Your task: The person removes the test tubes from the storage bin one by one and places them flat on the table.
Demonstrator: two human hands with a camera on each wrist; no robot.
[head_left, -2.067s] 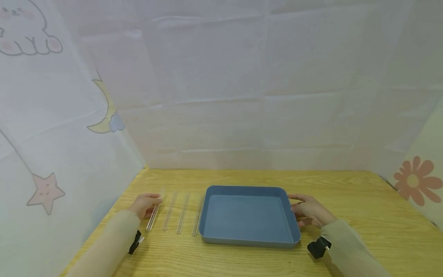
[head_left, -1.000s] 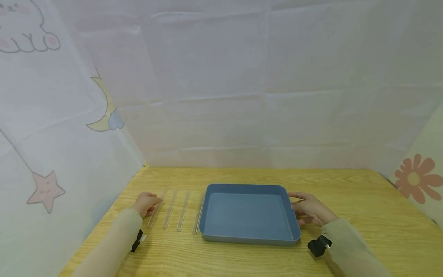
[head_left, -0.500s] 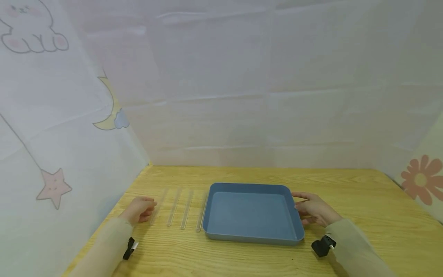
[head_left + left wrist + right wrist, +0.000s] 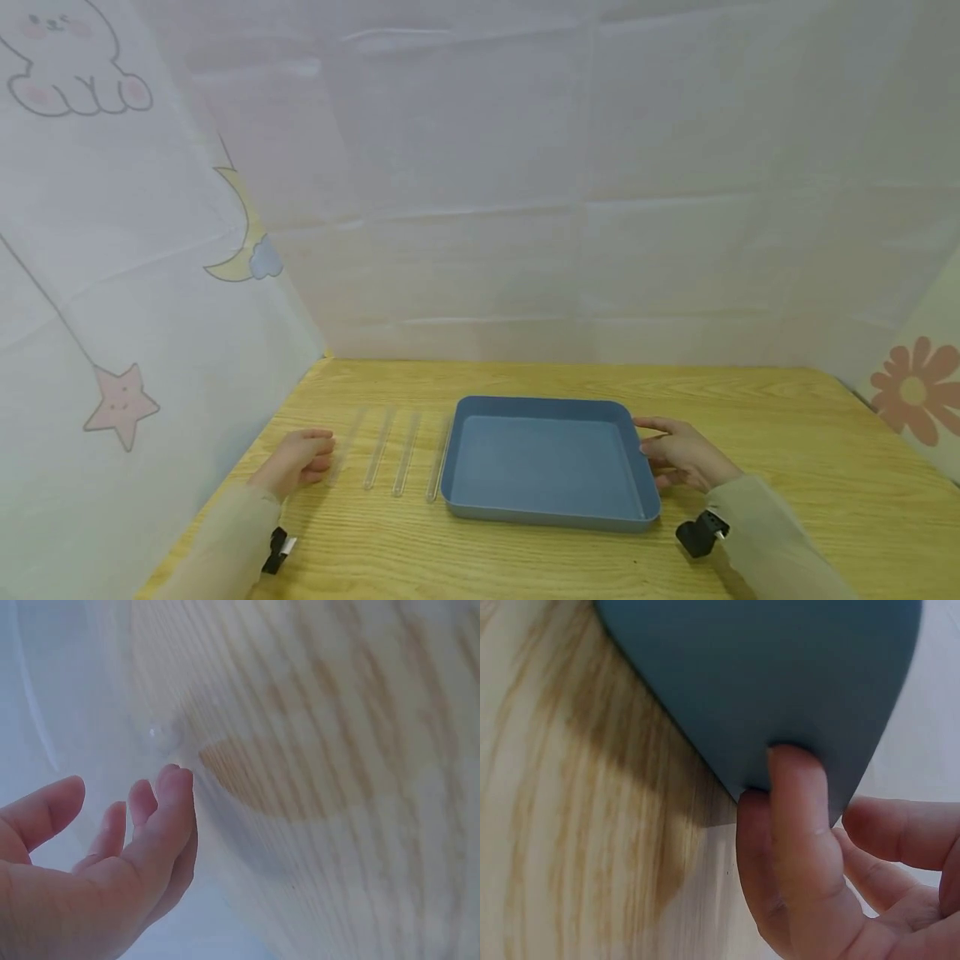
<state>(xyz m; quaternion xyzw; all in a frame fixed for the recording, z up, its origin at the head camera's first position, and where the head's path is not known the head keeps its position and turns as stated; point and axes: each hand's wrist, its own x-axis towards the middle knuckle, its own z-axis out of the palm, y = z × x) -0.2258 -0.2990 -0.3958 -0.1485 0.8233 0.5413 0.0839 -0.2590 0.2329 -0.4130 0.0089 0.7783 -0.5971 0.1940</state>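
Note:
My left hand (image 4: 296, 461) hovers just left of a row of several clear test tubes that lie side by side. Nearest to it is the leftmost test tube (image 4: 347, 446), faint against the wood. In the left wrist view, the left hand's fingers are relaxed with nothing between them, close to the tube's shiny rounded end (image 4: 159, 735). A shallow blue tray (image 4: 551, 467) stands right of the tubes, with the rightmost test tube (image 4: 438, 462) along its left wall. My right hand (image 4: 682, 454) touches the tray's right outer wall with extended fingertips (image 4: 799, 769).
The wooden tabletop (image 4: 517, 567) reaches back to a pale hanging cloth (image 4: 465, 275). Another printed cloth (image 4: 150, 317) borders the left side. Two more test tubes, a left one (image 4: 379, 448) and a right one (image 4: 407, 454), lie between the outer ones.
My left hand held the leftmost test tube tilted, laid it on the table parallel to the others, let go and drew back left. My right hand stayed at the tray.

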